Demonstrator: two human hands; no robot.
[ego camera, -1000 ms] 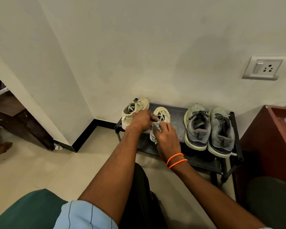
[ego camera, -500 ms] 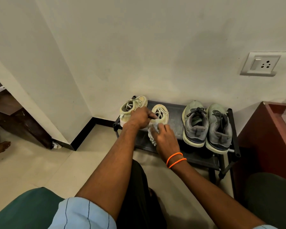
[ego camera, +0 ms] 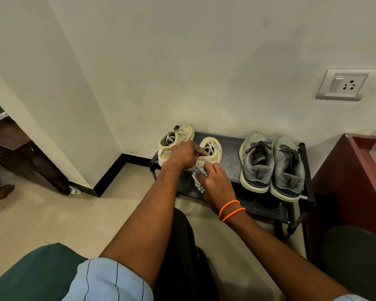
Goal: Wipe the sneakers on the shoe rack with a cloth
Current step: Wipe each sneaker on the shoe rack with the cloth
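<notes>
Two cream sneakers stand at the left end of the black shoe rack (ego camera: 230, 148). My left hand (ego camera: 181, 156) grips the heel collar of the right cream sneaker (ego camera: 212, 148), a finger hooked inside its opening. My right hand (ego camera: 217, 183), with orange bands at the wrist, holds a pale cloth (ego camera: 199, 181) against that sneaker's heel; most of the cloth is hidden under my fingers. The left cream sneaker (ego camera: 174, 137) sits behind my left hand. A pair of grey sneakers (ego camera: 271, 164) stands on the rack's right side.
A white wall runs right behind the rack, with a switch and socket plate (ego camera: 345, 84) up right. A red-brown cabinet (ego camera: 345, 187) stands against the rack's right end. Dark wooden furniture (ego camera: 20, 155) and a person's bare foot (ego camera: 0, 192) are at the left.
My right hand with the cloth has shifted slightly along the heel of the right cream sneaker. My left hand keeps its grip on the same shoe.
</notes>
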